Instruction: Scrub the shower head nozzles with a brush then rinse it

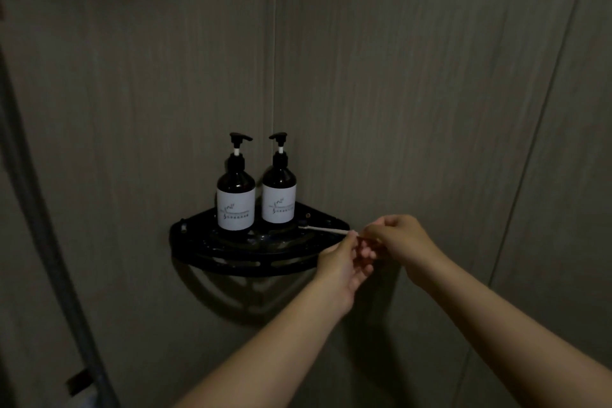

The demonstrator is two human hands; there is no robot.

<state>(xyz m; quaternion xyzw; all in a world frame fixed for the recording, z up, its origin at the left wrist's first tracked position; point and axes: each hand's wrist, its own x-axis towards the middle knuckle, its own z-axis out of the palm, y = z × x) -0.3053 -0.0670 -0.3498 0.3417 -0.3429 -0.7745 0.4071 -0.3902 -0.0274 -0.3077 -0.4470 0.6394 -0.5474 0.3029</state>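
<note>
So, head cam only, and it's pretty dark. Just below centre, around 6 o'clock, a black corner shelf [231,257] is mounted where the two grey wall panels meet. Two dark pump bottles stand upright in it, nearly touching. The left bottle [235,199] has the right bottle [279,197] at its 3 o'clock. Both have white labels with a little sprig drawing, and the print is too small to read. The glass is too dark to tell how full either one is. The black pump spouts point toward each other.

The brush [326,229] lies in the shelf too, at about 4 o'clock from the right bottle. Its dark head sits right by that bottle's base, and its pale handle runs out toward 3 o'clock, past the shelf's right corner.

Both hands meet at the handle's end. The left hand [344,263] comes up from 7 o'clock with thumb and fingertips closed on the handle tip. The right hand [399,238] comes in from 4 o'clock, fingers curled in tight, pinching the same end just beside the left thumb.

Along the frame's left edge, at 9 o'clock, a dark hose [31,205] hangs down.
</note>
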